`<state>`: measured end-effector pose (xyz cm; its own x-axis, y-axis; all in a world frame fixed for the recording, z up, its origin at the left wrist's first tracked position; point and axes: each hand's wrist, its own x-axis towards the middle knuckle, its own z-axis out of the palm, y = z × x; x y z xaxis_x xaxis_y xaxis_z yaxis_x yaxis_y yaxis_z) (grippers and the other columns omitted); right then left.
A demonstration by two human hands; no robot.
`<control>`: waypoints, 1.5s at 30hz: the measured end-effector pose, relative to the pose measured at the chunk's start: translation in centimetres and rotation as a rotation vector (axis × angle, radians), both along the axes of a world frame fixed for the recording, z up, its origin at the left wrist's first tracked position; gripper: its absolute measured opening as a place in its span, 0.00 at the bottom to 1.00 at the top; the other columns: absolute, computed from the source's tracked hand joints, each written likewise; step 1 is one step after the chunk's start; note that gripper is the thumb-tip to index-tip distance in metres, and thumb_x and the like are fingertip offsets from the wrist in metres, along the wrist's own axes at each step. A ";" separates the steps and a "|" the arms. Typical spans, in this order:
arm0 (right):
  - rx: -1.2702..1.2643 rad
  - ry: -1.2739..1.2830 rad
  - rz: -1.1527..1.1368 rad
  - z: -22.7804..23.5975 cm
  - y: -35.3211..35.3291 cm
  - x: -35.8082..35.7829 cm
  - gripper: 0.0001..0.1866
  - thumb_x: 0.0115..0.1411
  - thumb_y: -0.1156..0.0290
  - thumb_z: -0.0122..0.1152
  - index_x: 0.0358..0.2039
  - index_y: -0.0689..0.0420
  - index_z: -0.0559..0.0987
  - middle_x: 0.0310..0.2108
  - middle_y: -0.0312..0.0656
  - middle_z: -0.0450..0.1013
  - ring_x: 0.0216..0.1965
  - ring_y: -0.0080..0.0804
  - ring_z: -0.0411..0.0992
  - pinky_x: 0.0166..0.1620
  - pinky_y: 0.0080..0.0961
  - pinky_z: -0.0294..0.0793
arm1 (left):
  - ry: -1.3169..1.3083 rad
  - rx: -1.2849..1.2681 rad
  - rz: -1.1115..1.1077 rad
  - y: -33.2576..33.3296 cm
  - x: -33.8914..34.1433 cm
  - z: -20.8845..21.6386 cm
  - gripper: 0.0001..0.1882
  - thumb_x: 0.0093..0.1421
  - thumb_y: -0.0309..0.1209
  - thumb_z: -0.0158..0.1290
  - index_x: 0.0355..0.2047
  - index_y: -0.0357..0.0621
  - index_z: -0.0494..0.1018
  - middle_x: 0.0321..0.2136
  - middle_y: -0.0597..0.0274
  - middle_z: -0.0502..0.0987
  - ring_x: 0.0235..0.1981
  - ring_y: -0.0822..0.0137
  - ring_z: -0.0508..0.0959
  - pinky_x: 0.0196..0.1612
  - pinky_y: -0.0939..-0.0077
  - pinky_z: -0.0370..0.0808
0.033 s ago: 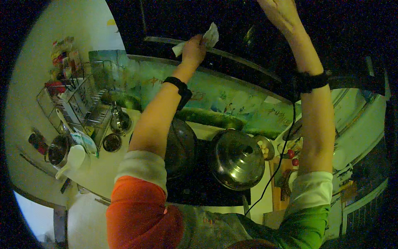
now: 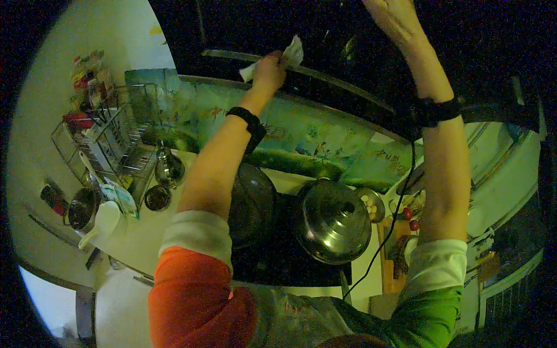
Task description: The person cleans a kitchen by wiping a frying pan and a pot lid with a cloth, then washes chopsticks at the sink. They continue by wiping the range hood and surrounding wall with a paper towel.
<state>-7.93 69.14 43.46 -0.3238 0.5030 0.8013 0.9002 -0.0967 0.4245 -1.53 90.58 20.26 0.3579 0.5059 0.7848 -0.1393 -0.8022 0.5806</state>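
My left hand (image 2: 270,71) is raised to the dark range hood (image 2: 243,29), closed around a crumpled white cloth or paper wipe (image 2: 294,52). The wipe sticks out on both sides of the fist, close to the hood's pale lower rim (image 2: 331,79). Higher up and to the right, my right hand (image 2: 393,16) reaches to the top edge of the picture against the dark hood. Its fingers are cut off there, so their pose is hidden. Both wrists wear black bands.
Below my arms, a lidded steel pot (image 2: 333,223) and a dark wok (image 2: 252,203) sit on the black stove (image 2: 284,269). A wire rack (image 2: 125,139), kettle (image 2: 169,169) and white ladle (image 2: 107,220) are left. A black cable (image 2: 380,249) hangs near my right arm.
My left hand and the wipe have shifted very slightly down and left along the hood's rim. My right arm is almost unmoved.
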 end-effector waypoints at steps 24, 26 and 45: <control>-0.229 -0.324 -0.818 -15.1 -0.2 12.1 0.45 0.52 0.67 0.59 0.68 0.41 0.46 0.21 0.41 0.76 0.22 0.38 0.76 0.25 0.33 0.76 | 0.243 0.425 0.300 -3.7 -5.7 2.4 0.40 0.54 0.35 0.48 0.67 0.59 0.45 0.22 0.48 0.77 0.22 0.48 0.77 0.29 0.53 0.75; -0.235 -0.290 -0.756 -14.6 -0.9 11.8 0.43 0.54 0.65 0.57 0.67 0.39 0.48 0.22 0.42 0.76 0.22 0.40 0.75 0.25 0.35 0.76 | 0.248 0.451 0.294 -4.2 -6.0 3.1 0.40 0.54 0.35 0.48 0.67 0.60 0.45 0.22 0.48 0.78 0.23 0.48 0.77 0.29 0.54 0.76; -0.077 0.242 -0.078 -10.6 -0.9 6.3 0.27 0.57 0.58 0.58 0.56 0.52 0.68 0.39 0.47 0.74 0.43 0.42 0.73 0.46 0.32 0.73 | -0.206 0.073 -0.207 -5.3 -6.0 6.4 0.26 0.52 0.33 0.56 0.52 0.43 0.65 0.37 0.50 0.78 0.36 0.56 0.79 0.39 0.61 0.76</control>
